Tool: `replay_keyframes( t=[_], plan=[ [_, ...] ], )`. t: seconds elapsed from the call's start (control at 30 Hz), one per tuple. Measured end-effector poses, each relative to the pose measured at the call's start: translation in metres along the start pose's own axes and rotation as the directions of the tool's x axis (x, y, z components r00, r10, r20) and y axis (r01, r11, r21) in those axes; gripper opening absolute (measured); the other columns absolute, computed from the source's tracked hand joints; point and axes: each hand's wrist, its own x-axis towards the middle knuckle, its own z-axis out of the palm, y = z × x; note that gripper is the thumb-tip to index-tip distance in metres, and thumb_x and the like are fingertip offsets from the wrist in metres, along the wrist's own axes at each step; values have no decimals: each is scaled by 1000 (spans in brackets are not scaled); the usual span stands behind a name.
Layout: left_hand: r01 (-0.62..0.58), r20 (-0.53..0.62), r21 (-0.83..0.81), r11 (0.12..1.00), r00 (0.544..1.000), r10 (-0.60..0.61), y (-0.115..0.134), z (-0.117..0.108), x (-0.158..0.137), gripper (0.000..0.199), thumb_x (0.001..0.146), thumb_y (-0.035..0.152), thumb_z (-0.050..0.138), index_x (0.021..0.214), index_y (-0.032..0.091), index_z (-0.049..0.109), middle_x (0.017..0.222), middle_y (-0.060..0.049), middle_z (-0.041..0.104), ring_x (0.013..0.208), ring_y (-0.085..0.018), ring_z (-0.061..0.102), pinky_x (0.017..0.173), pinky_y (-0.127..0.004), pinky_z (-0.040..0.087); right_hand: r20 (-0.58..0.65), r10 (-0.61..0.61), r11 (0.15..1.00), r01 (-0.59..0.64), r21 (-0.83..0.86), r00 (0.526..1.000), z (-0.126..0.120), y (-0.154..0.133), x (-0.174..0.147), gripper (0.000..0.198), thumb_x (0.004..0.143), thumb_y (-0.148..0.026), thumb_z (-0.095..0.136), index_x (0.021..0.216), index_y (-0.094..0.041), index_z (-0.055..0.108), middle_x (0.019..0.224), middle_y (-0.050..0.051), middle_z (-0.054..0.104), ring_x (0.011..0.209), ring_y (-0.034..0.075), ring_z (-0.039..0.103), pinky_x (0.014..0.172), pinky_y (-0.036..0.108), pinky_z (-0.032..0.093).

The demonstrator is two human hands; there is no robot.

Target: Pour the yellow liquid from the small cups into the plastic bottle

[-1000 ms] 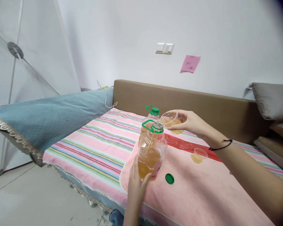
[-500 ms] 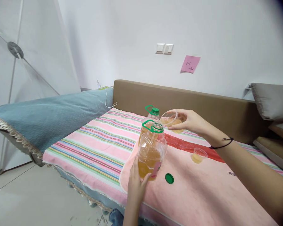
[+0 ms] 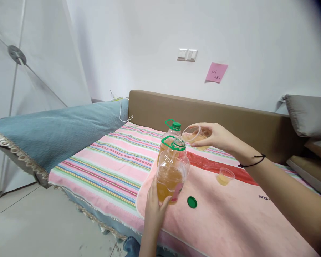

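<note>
My left hand (image 3: pixel 155 203) is wrapped round the lower side of a clear plastic jug (image 3: pixel 171 178) part full of amber liquid. The jug has a green ring handle and an uncapped mouth. In my right hand (image 3: pixel 212 135) is a clear plastic cup (image 3: pixel 195 137) of amber liquid, tilted with its rim just beside the jug's mouth. Behind stands a second jug (image 3: pixel 173 132) with its green cap on, partly hidden by the first. A loose green cap (image 3: pixel 192 202) lies to the right of the near jug. Another clear cup (image 3: pixel 225 176) holding some liquid stands further right.
A pink cloth (image 3: pixel 211 221) with a red band lies over a striped sheet (image 3: pixel 107 160). The brown backrest (image 3: pixel 203 110) runs along the wall. A blue-covered armrest (image 3: pixel 69 125) is at left, a grey cushion (image 3: pixel 310 114) at right.
Both hands keep their holds, and the cup stays tilted by the jug's mouth. The view has shifted very slightly; little else differs.
</note>
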Motion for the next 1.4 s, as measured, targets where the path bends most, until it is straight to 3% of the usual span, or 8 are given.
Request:
replay_keyframes(
  t=[1.13, 1.4],
  plan=[
    [-11, 12, 23, 1000, 1000, 11, 2, -1, -1, 77, 88, 46, 59, 153, 24, 26, 161, -10, 30, 150, -28, 27, 125, -53, 24, -27, 0, 993, -3, -117, 1000, -1, -12, 3, 51, 61, -41, 80, 109, -28, 72, 80, 0, 67, 75, 22, 61, 67, 34, 47],
    [9, 14, 24, 1000, 1000, -9, 4, -1, -2, 76, 87, 45, 59, 153, 24, 26, 161, -10, 30, 150, -28, 27, 124, -53, 24, -28, -40, 986, 35, -166, 999, -1, -17, 1, 41, 63, -36, 77, 103, -29, 74, 75, -1, 65, 72, 21, 60, 66, 34, 46]
  ],
)
